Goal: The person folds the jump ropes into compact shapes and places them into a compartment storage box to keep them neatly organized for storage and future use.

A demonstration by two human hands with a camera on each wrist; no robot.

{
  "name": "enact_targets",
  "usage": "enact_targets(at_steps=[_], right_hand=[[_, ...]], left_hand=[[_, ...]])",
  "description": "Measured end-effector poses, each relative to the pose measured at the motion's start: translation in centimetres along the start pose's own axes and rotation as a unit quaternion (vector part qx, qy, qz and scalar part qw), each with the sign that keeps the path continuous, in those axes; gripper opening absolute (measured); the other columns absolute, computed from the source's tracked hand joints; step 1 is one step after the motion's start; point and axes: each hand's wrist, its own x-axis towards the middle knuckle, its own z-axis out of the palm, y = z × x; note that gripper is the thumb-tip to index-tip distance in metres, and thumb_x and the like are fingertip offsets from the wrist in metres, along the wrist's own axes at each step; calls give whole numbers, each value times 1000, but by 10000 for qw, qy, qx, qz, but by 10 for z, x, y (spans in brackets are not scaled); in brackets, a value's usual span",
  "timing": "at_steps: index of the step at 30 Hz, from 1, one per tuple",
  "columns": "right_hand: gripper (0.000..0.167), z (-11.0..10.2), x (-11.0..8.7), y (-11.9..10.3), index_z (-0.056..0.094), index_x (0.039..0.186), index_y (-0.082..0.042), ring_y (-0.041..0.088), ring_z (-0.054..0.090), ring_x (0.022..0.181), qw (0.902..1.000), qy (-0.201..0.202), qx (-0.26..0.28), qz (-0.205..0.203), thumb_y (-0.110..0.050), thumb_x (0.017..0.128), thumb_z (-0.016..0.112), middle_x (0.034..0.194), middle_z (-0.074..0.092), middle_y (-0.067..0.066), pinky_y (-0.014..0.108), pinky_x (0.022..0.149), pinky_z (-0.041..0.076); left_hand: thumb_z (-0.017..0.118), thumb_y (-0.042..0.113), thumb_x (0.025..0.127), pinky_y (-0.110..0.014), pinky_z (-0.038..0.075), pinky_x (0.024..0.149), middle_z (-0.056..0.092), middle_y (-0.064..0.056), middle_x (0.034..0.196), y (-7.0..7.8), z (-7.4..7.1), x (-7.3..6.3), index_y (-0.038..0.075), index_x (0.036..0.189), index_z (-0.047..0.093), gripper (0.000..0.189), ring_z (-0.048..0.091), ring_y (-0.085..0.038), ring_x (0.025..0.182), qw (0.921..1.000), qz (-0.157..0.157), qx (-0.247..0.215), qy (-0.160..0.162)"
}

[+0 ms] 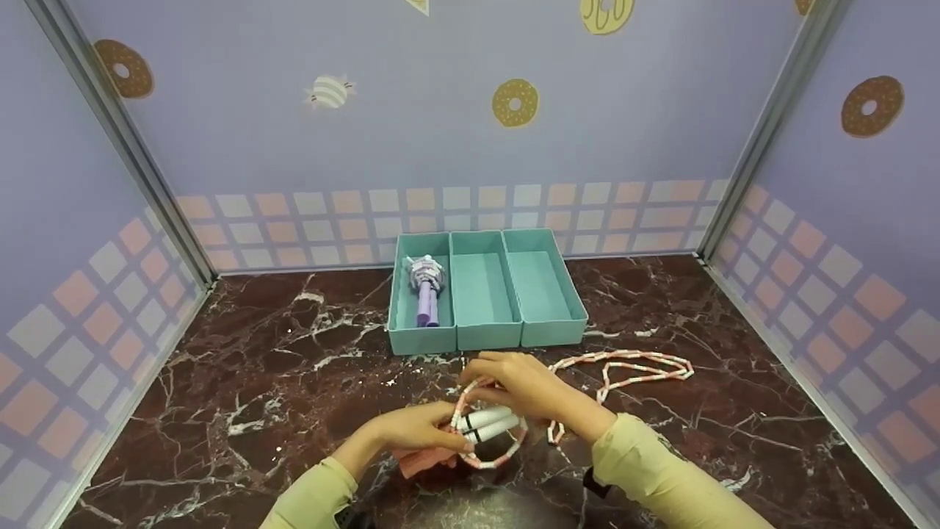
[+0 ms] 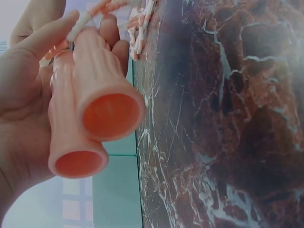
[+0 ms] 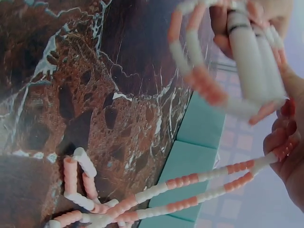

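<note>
- Pale sleeves [image 1: 675,477] at the bottom edge, both forearms angling inward to the middle.
- Left hand [image 1: 415,428]: fingers and thumb wrapped round two handles [image 1: 490,425], held side by side above the tabletop [image 1: 294,411]. Pink flared grips stick out on the near-left side, white ends toward the right.
- Handle long axis: lower left to upper right in the head view, so white ends lie toward the right hand and just below it.
- Right hand [image 1: 521,382]: fingers curled, pinching the pink-and-white beaded rope [image 3: 183,181] just beside the white ends; nearer to the loose rope than the left hand is.
- Slack rope loop about the handles, hanging off them rather than snug; can't tell if it closes fully round.
- Rest of rope: doubled strands from the right hand out to the right, loose bends lying on the tabletop right of the hand and slightly farther off.
- Teal tray [image 1: 488,336] beyond both hands, three compartments side by side; bundled rope with purple handles [image 1: 426,275] in the left one, handles pointing toward the person.
- Purple wall [image 1: 440,147] behind, doughnut prints.
</note>
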Motion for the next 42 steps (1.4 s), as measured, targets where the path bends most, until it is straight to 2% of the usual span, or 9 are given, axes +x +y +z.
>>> enact_targets(at_steps=[4,7,11,16,22,26,31,36,42], right_hand=[[21,1,-2,9,71,105,-15,12,71,88,9934,-146,1135,35,-31,93,65,102,75,2,24,82,58],[21,6,-4,17,73,103,-9,13,71,86,9824,-91,1866,-26,-26,91,68,101,76,6,21,80,58],[22,12,-8,23,74,102,-4,14,72,85,9720,171,2345,-9,-22,89,70,101,77,8,23,77,60],[18,17,-12,28,74,100,2,10,72,84,9602,429,2735,367,-11,88,70,98,76,14,25,75,61],[11,24,-19,36,74,94,3,0,65,80,9586,731,2621,838,-5,87,69,91,76,18,20,70,57],[12,31,-25,40,75,93,3,0,62,78,9574,925,2529,1037,-6,88,68,89,75,18,17,69,54],[11,40,-30,39,75,91,1,-1,57,75,9577,1096,2329,1286,-7,88,70,87,75,17,18,68,52],[18,46,-33,35,77,101,-2,-1,58,74,9622,1088,2094,1360,-14,92,67,87,77,12,18,65,53],[14,50,-39,28,75,93,-4,-1,54,73,9769,731,1734,1008,-13,95,64,80,69,6,19,64,52]], left_hand=[[64,16,95,-16,51,59,70,-15,91,0,1,-4,2,116,59,27,63,-8,70,9999,56,131,-92],[65,16,94,-16,51,60,68,-3,92,2,2,-7,6,129,54,38,63,-9,72,9999,95,91,-103],[66,19,94,-17,51,58,67,-7,96,4,2,-10,13,152,33,66,62,-8,71,9999,134,-82,-46],[66,23,94,-18,47,49,65,-8,89,5,-2,-13,15,151,28,69,56,-5,57,9997,218,-23,115],[64,22,95,-22,38,35,63,-5,79,5,-6,-15,22,154,16,76,48,-9,42,9984,318,-417,203],[65,20,94,-21,49,52,63,-8,98,6,-7,-14,23,157,14,81,58,-9,62,9955,366,-655,576],[66,18,94,-27,54,83,56,-11,118,7,-9,-8,17,155,25,74,62,-14,94,9883,583,-830,1142],[64,18,95,-26,57,71,65,-9,101,7,-14,-2,3,141,45,52,68,-16,82,9777,697,-1067,1670],[65,18,95,-25,59,69,70,-5,85,1,-21,0,-8,116,58,34,69,-11,72,9672,519,-1144,2209]])
